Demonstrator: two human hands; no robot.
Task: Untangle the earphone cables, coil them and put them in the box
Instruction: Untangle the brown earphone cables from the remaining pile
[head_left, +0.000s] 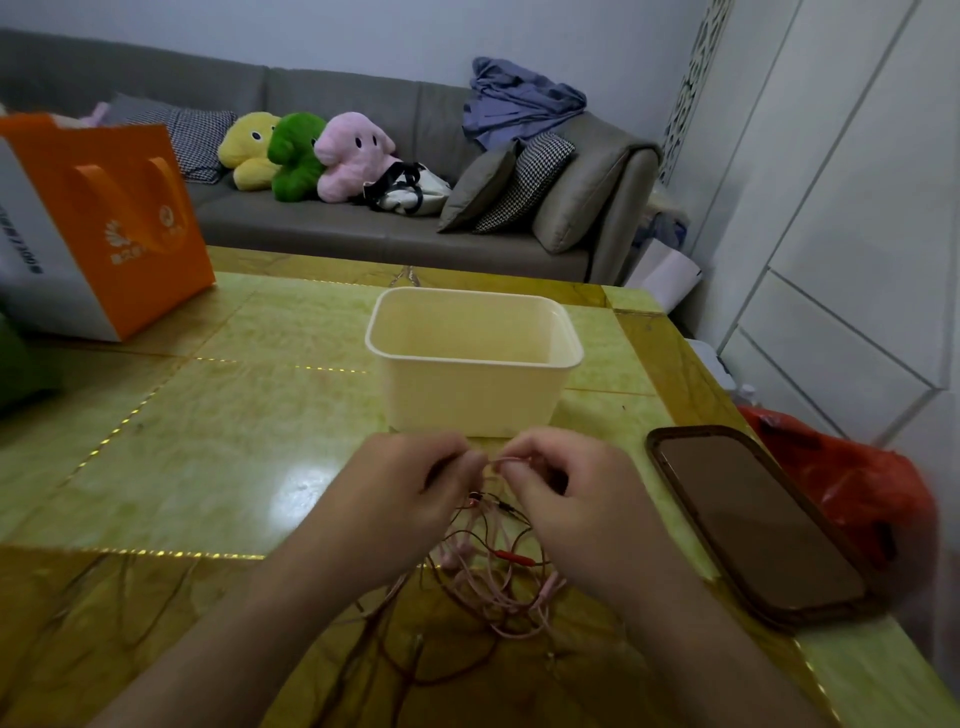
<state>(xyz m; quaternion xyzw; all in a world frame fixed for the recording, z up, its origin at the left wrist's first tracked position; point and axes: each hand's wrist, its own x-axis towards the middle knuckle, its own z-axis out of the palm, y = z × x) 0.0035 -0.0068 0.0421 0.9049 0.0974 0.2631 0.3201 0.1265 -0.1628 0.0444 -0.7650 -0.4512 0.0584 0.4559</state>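
A tangle of pink and dark red earphone cables (493, 577) lies on the green table (218, 426), hanging down from my fingers. My left hand (400, 499) and my right hand (571, 509) are raised close together just in front of the box. Each pinches a strand of pink cable between thumb and fingertips, with a short stretch pulled between them. The cream plastic box (472, 384) stands upright just beyond my hands, and nothing shows inside it.
A phone in a brown case (753, 519) lies at the right near the table edge, a red plastic bag (852, 478) beside it. An orange paper bag (98, 228) stands at the back left. A grey sofa with plush toys is behind the table.
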